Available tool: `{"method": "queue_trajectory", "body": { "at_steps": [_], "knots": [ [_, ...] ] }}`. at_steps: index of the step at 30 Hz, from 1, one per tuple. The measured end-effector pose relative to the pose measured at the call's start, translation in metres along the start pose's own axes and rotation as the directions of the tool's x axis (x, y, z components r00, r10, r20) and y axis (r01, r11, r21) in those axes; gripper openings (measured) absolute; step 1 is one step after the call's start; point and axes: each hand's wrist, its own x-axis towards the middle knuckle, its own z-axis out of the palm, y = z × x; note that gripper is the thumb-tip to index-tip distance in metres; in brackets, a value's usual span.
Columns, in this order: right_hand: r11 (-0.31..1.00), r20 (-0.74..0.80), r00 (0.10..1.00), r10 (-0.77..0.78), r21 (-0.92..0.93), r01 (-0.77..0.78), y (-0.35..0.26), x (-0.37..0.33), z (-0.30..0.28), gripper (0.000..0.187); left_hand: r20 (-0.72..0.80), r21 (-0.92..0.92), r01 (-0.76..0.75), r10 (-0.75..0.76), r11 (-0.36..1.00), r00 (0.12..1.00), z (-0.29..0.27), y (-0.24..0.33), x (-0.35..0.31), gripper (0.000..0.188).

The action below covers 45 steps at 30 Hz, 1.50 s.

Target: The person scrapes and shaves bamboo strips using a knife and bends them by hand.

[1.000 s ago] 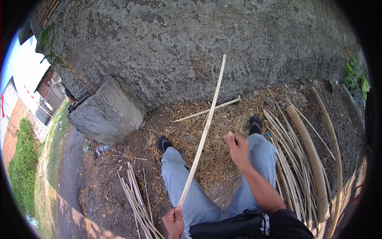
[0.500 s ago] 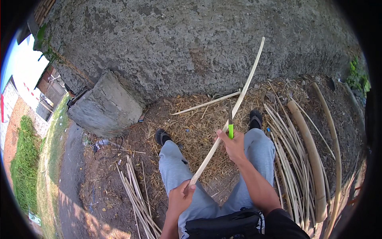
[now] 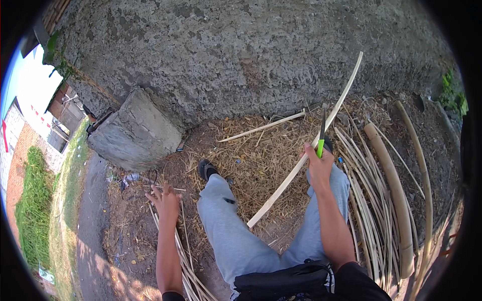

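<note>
My right hand (image 3: 320,165) is closed around a knife (image 3: 321,143) with a bright green handle, its dark blade pointing away from me. The same hand grips a long pale bamboo strip (image 3: 283,186), which slants from between my knees up toward the wall on the right. My left hand (image 3: 164,201) is off the strip, fingers spread and holding nothing visible. It hovers over the far end of a small bundle of bamboo strips (image 3: 187,273) on the ground to my left.
Many bamboo strips (image 3: 369,200) lie at my right, beside a thick bamboo pole (image 3: 391,200) and a thinner curved pole (image 3: 420,175). Ahead stand a rough wall (image 3: 241,60) and a concrete block (image 3: 138,133). Another strip (image 3: 263,127) lies on shavings (image 3: 246,175) near the wall.
My left hand has let go of the strip's near end and moved left, its fingers opening. My right hand has carried the strip and knife to the right.
</note>
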Motion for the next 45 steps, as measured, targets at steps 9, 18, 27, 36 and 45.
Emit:
{"method": "queue_trajectory", "body": {
  "at_steps": [9,18,27,36,45],
  "knots": [
    [1.0,-0.034,0.999,-0.022,-0.01,0.022,0.003,0.002,0.006,0.022,0.649,-0.457,0.388,0.002,0.801,0.761,0.037,0.014,0.013,0.046],
    [0.999,-0.01,1.0,0.015,-0.043,-0.016,0.006,0.005,0.011,0.02,0.843,-0.449,0.748,0.045,-0.488,0.535,0.114,0.041,-0.046,0.04],
    [0.999,0.059,0.998,-0.01,0.049,0.007,0.0,-0.005,0.03,0.022,0.585,-0.742,0.649,-0.315,0.165,0.748,0.114,-0.035,-0.09,0.019],
    [1.0,-0.016,1.0,0.0,0.007,0.0,0.005,0.005,0.013,0.021,0.477,-0.793,0.444,0.029,-0.416,0.879,0.123,-0.057,-0.143,0.02],
    [0.993,-0.005,0.999,0.045,-0.112,-0.045,-0.01,0.008,0.006,0.022,0.34,-0.821,0.306,0.017,-0.482,0.94,0.028,-0.063,-0.142,0.023]
  ]
}}
